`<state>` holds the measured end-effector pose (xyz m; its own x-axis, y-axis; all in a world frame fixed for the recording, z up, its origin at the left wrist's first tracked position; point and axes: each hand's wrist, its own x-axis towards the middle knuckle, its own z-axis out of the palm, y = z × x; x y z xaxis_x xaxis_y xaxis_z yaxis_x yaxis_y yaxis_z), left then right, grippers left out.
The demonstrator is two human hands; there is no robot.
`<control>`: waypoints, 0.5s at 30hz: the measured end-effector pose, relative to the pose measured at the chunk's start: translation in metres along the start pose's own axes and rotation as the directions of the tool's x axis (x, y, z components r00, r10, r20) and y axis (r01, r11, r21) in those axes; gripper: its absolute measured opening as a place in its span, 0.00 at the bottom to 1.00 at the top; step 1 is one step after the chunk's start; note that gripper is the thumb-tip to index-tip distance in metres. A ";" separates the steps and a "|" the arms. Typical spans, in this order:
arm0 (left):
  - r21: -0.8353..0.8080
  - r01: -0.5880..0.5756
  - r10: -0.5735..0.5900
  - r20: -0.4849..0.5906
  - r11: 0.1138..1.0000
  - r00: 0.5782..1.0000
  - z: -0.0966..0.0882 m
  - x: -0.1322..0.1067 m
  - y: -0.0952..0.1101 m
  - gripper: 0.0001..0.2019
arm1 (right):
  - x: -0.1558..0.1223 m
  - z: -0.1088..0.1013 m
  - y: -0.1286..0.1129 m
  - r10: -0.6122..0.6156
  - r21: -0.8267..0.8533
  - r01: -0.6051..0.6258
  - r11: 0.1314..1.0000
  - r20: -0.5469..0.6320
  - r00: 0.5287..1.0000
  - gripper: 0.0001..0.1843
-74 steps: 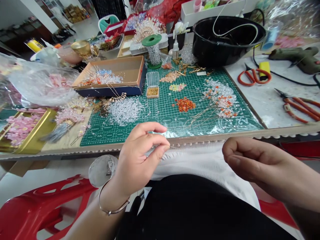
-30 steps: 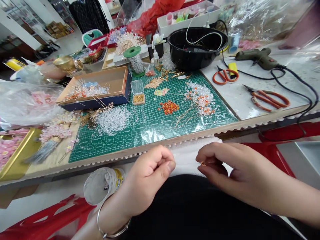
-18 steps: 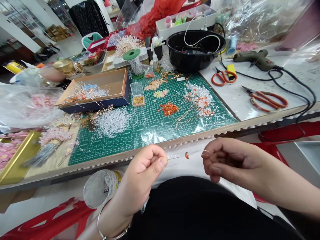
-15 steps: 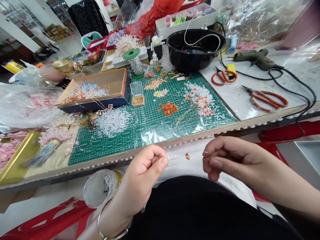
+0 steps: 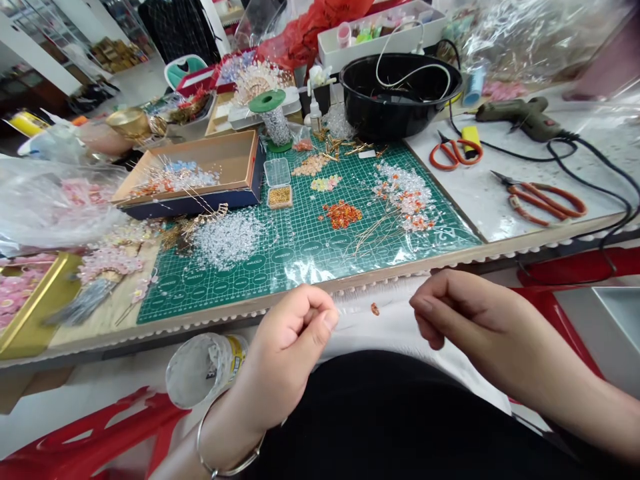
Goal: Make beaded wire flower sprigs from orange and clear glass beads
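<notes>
My left hand (image 5: pixel 300 353) pinches thumb against forefinger over a thin, barely visible wire. A small orange-brown bead (image 5: pixel 375 309) hangs in the gap between my hands, above the white cloth (image 5: pixel 350 337) at my lap. To the right of the bead, my right hand (image 5: pixel 465 323) is closed in a pinch; whatever lies between its fingertips is too fine to make out. Beyond my hands, a pile of orange beads (image 5: pixel 342 215) lies on the green cutting mat (image 5: pixel 300 267). Clear beads (image 5: pixel 227 239) are heaped left of it, and wired clear-and-orange bead sprays (image 5: pixel 407 200) lie to its right.
An open box (image 5: pixel 200 193) of beaded stems stands left, near a small case of gold beads (image 5: pixel 279 196). Pliers (image 5: pixel 540 197), orange-handled scissors (image 5: pixel 455 155) and a glue gun (image 5: pixel 520 119) lie right. A black basin (image 5: pixel 395 107) stands behind. Below the table edge is a plastic tub (image 5: pixel 195 370).
My right hand's fingers have drawn together into a tighter pinch. The left hand keeps its pinch, and the bead stays between the hands. The view has shifted slightly.
</notes>
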<state>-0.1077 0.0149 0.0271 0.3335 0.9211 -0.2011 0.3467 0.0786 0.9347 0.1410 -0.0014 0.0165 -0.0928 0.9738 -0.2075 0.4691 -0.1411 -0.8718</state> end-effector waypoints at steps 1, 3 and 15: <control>0.037 -0.022 0.023 -0.010 0.999 1.000 -0.001 0.001 0.000 0.11 | -0.002 -0.003 0.000 -0.043 -0.103 0.044 0.994 0.015 0.999 0.18; 0.101 -0.063 0.065 -0.022 0.993 0.998 -0.003 0.003 0.000 0.10 | -0.004 -0.010 0.000 -0.099 -0.211 0.128 0.969 0.143 0.985 0.16; 0.206 -0.137 0.141 -0.008 0.969 0.990 -0.004 0.002 0.008 0.10 | 0.009 -0.039 0.002 -0.160 -0.232 0.207 0.950 0.206 0.965 0.16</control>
<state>-0.1076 0.0186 0.0353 0.3719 0.9260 -0.0645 0.4711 -0.1285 0.8727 0.1753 0.0136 0.0305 -0.3454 0.9261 -0.1517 0.6307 0.1093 -0.7683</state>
